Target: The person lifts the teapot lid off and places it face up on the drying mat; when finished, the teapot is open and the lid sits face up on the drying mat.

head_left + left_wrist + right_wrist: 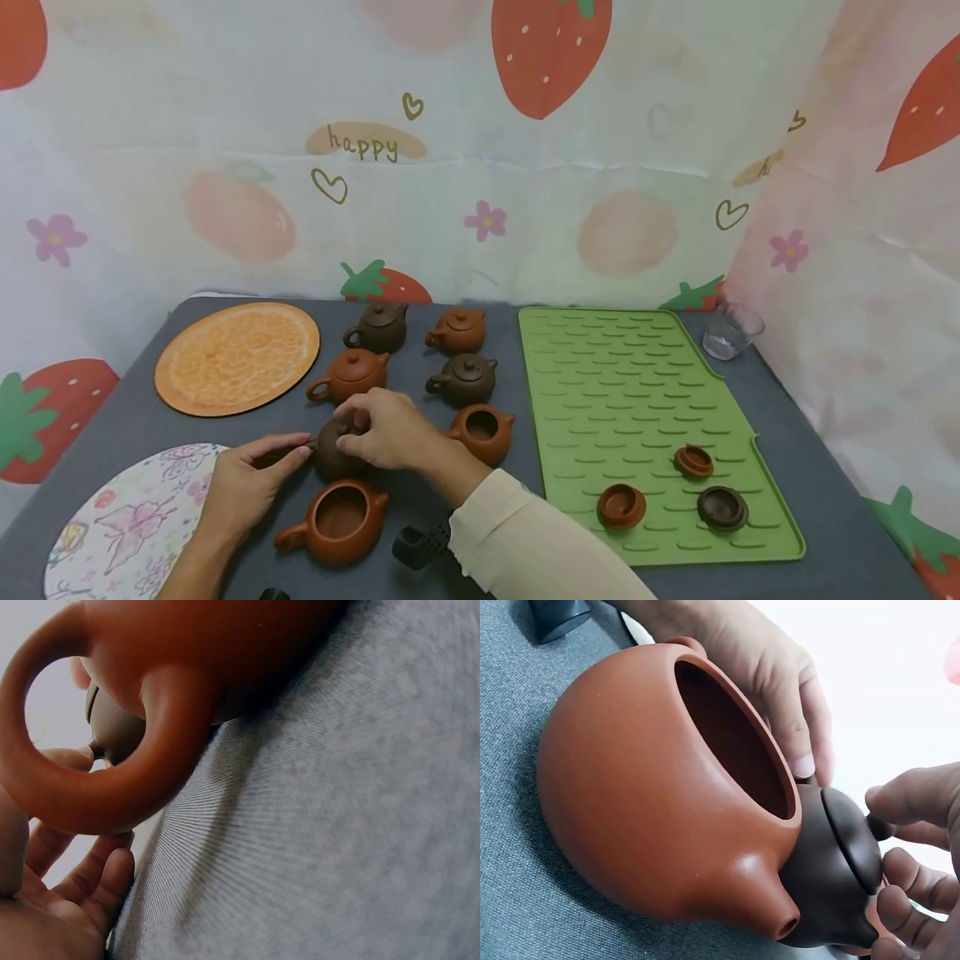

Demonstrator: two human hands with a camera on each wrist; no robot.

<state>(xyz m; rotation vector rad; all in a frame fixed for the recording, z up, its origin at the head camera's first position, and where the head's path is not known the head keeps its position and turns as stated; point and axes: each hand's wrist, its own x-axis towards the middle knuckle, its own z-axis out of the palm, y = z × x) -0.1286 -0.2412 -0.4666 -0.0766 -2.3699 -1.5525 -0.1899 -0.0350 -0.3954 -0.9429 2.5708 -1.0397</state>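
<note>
A dark brown teapot (pixel 334 457) stands on the table at the left of centre, its lid (pixel 853 838) seated on top. My left hand (pixel 246 492) pinches that teapot's handle between thumb and fingers. From above, my right hand (pixel 393 429) holds the lid's knob (pixel 881 826) with the fingertips. Nearer to me sits a lidless reddish-brown teapot (pixel 341 542); its loop handle (pixel 180 727) fills much of the left wrist view. Another lidless reddish teapot (pixel 491 450) is partly behind my right forearm.
Behind the hands stand lidded teapots, among them a reddish one (pixel 356 375) and a dark one (pixel 467 380). Three loose lids, one reddish (pixel 621 505), lie on the green mat (pixel 600 400). Orange (pixel 236 358) and floral (pixel 127 517) round mats lie left; a glass (pixel 727 337) stands far right.
</note>
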